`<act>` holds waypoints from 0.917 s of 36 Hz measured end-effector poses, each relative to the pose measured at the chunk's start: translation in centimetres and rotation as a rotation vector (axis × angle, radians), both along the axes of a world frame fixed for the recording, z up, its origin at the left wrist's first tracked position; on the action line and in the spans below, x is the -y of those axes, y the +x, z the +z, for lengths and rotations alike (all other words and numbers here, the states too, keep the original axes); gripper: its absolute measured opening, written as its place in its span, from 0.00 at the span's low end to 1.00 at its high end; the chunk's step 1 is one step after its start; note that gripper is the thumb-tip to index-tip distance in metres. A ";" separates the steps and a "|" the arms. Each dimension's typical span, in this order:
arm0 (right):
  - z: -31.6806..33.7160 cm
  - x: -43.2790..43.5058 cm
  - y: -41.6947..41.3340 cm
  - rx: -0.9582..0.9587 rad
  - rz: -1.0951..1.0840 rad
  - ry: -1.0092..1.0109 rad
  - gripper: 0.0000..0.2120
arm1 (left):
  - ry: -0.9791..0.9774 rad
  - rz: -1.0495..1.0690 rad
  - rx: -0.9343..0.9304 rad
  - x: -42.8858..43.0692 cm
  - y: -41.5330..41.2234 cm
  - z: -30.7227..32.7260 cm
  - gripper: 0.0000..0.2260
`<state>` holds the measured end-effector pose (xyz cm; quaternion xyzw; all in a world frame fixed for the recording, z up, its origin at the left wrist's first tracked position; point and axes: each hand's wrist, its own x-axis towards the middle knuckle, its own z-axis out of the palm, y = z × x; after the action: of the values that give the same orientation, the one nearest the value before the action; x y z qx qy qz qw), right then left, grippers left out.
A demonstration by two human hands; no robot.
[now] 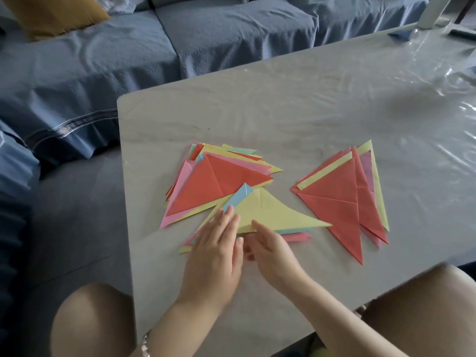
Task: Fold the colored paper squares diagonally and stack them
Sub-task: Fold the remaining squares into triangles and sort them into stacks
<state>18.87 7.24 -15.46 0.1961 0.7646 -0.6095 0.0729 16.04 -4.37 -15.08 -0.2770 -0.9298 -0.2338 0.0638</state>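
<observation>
Left hand (216, 243) lies flat, fingers straight and together, pressing the left part of a yellow folded triangle (273, 212) at the near-left of the table (283, 112). Right hand (273, 251) is just beside it, nearly touching; index finger reaches to the triangle's near edge, other fingers curl under, can't tell if they pinch the paper or just rest there. Yellow triangle tops a small near stack (296, 234) with blue, pink and yellow edges sticking out below it. A blue strip (238, 195) pokes out along the triangle's upper left side, its lower end by the left fingertips. Behind, overlapping that corner, a messy left pile (213, 186) of mixed colours, red triangle uppermost. Well apart to the right, a right pile (334, 199), red triangle on top, yellow and pink edges showing. Table has a glossy clear cover. Blue sofa (128, 60) behind, mustard cushion (51, 14) top left. Bracelet (145, 343) on left wrist.
</observation>
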 end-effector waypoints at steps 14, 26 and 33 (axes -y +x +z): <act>-3.7 -5.2 2.9 -0.183 0.620 1.200 0.30 | -0.441 -0.031 0.151 1.0 1.2 -4.2 0.29; -3.1 -11.3 5.1 -0.384 0.224 1.123 0.22 | -0.478 0.059 0.207 3.6 1.1 -4.1 0.28; -0.2 -14.5 0.5 0.113 -0.309 0.970 0.18 | -0.433 0.148 0.245 2.6 1.0 -2.9 0.31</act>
<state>19.41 21.70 -15.65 0.3508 0.9165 -0.1765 -0.0762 17.08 -6.94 -17.93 -0.1851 -0.9767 -0.0558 -0.0930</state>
